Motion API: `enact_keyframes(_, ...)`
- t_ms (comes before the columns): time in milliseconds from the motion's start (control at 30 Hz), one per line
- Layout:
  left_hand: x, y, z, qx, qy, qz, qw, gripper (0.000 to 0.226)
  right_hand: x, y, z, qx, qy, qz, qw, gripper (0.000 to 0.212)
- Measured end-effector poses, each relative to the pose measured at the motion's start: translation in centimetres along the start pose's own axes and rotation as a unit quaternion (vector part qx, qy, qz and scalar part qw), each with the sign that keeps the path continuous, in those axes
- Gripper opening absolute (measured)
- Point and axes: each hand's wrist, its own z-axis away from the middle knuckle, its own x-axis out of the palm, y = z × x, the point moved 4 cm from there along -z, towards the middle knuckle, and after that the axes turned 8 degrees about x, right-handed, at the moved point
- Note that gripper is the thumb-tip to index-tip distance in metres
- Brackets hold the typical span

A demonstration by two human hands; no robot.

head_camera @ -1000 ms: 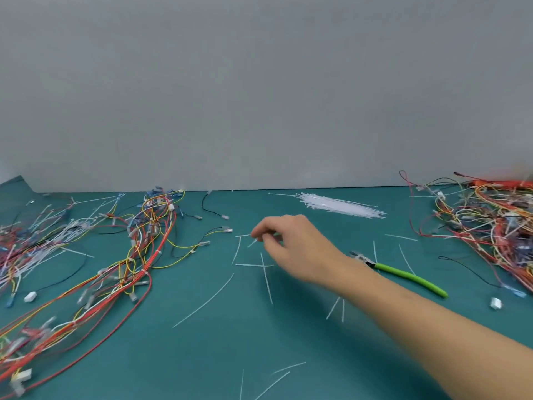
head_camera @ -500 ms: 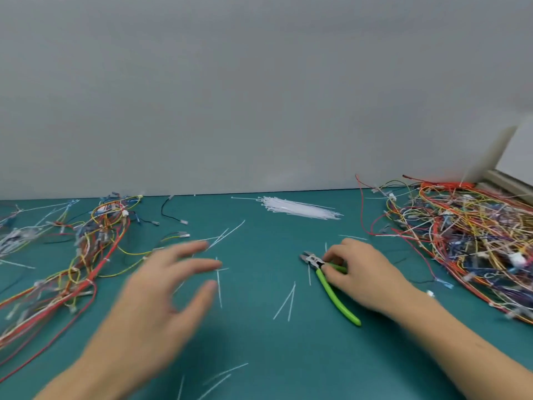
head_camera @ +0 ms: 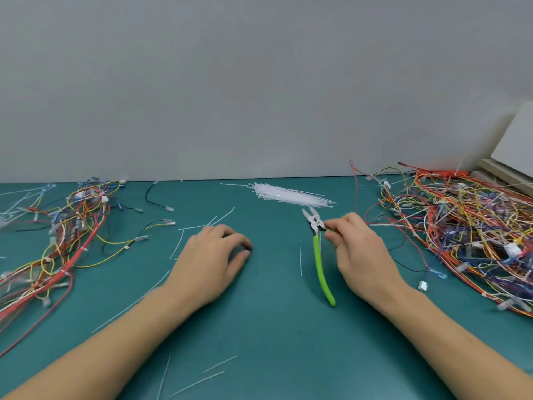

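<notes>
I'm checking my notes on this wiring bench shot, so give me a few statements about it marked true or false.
1. The right hand pinches the green-handled cutters near their head. True.
2. The cutters' jaws are closed. False: they stand apart, pointing toward the wall.
3. The left hand holds the bundle of white zip ties. False: the bundle lies on the table near the wall, and the left hand rests on the table with nothing seen in it.
4. A wire tangle on the left and a wire tangle on the right flank the hands. True.
</notes>
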Motion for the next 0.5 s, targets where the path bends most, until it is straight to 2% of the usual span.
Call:
enact_keyframes(67,-1.1,-1.9,-0.1,-0.035,-0.002,0.046,0.998,0.015,-0.4,-0.9,0.2,-0.039,0.040,-0.059,0.997,0.016)
enact_keyframes(133,-2.6,-2.5,-0.3,-0.046,-0.008,0.110,0.993,0.010,-0.5,-1.0,0.5,-0.040,0.050,-0.132,0.989,0.018)
enact_keyframes(233,-6.5,-2.5,0.8,-0.051,0.011,0.154,0.987,0.015,0.1,-0.4,0.5,0.058,-0.002,-0.264,0.963,0.024)
enact_keyframes(300,-8.3,-1.3,3.5,-0.010,-0.016,0.130,0.991,0.039,0.6,0.0,0.4,0.133,-0.023,-0.384,0.913,0.025)
enact_keyframes(367,-7.6,2.1,7.4,0.055,-0.090,0.149,0.983,0.054,1.0,0.2,0.3,0.207,-0.034,-0.474,0.855,0.028)
enact_keyframes(400,-6.2,4.1,9.7,0.094,-0.137,0.149,0.975,0.054,1.3,0.1,0.5,0.240,-0.055,-0.516,0.820,0.028)
enact_keyframes(433,-4.3,5.8,11.9,0.153,-0.165,0.102,0.969,0.050,1.8,-0.2,0.6,0.266,-0.089,-0.557,0.782,0.026)
enact_keyframes(467,-2.6,6.6,13.4,0.177,-0.209,0.027,0.961,0.045,2.2,-0.6,0.7,0.279,-0.128,-0.590,0.747,0.021)
enact_keyframes(500,-2.0,6.4,14.0,0.155,-0.271,0.005,0.950,0.046,2.5,-0.9,0.8,0.281,-0.161,-0.609,0.724,0.017)
